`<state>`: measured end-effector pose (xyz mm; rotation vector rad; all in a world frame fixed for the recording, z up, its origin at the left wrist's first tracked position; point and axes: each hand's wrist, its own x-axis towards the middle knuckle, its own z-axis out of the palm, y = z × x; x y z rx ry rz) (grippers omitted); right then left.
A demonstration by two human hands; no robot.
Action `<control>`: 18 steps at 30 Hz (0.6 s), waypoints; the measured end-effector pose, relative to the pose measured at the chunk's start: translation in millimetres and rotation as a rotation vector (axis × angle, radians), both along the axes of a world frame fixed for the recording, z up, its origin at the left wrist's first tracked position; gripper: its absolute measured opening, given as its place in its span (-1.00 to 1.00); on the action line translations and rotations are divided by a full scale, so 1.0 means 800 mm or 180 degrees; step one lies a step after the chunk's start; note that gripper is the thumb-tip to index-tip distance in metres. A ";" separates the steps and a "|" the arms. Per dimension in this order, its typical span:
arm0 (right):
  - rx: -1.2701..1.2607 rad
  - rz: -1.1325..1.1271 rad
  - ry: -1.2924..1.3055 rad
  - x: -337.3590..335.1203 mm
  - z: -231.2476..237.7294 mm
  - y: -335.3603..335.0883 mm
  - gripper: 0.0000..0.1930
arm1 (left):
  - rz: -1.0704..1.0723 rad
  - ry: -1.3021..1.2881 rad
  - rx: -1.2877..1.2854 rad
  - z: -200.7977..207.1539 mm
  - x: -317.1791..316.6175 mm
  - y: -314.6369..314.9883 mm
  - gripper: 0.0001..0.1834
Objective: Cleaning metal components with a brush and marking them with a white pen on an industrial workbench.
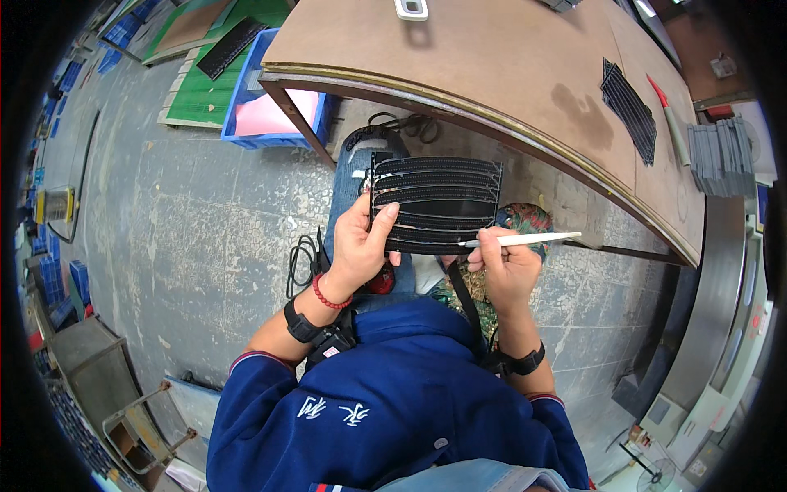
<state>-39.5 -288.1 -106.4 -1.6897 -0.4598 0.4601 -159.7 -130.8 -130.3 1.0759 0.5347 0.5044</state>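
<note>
A thin black panel [438,207], crossed by several curved strips with pale edges, is held up above my lap. My left hand [361,243] grips its left side, thumb lying over the front face. At the panel's lower right, my right hand [508,266] is closed round a white pen-like tool [537,239] with a thin metal tip. That tip points left and meets, or nearly meets, the panel's lowest strips; I cannot tell which. Fingers of the left hand behind the panel are hidden.
Ahead stands a brown-topped table [492,57]. On its right lie another black strip panel [630,111], a red-and-white tool [668,119] and a stack of grey plates [721,156]. A blue crate [270,139] with pink sheet sits by the table leg. A cable [305,262] lies on the floor.
</note>
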 end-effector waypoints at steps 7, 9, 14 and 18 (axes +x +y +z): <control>0.0039 0.0368 -0.0064 -0.010 0.004 0.012 -0.90 | 0.0090 -0.0154 -0.0035 -0.006 0.003 -0.006 -0.83; 0.0087 0.0353 -0.0058 -0.012 -0.001 0.016 -0.88 | 0.0059 -0.0154 0.0036 -0.008 0.003 -0.005 -0.79; 0.0123 0.0366 0.0046 -0.018 0.001 0.025 -0.87 | 0.0080 -0.0074 0.0085 -0.009 0.004 -0.006 -0.79; 0.0110 0.0510 -0.0046 -0.022 0.001 0.033 -0.89 | 0.0115 -0.0041 0.0081 -0.003 0.004 -0.006 -0.84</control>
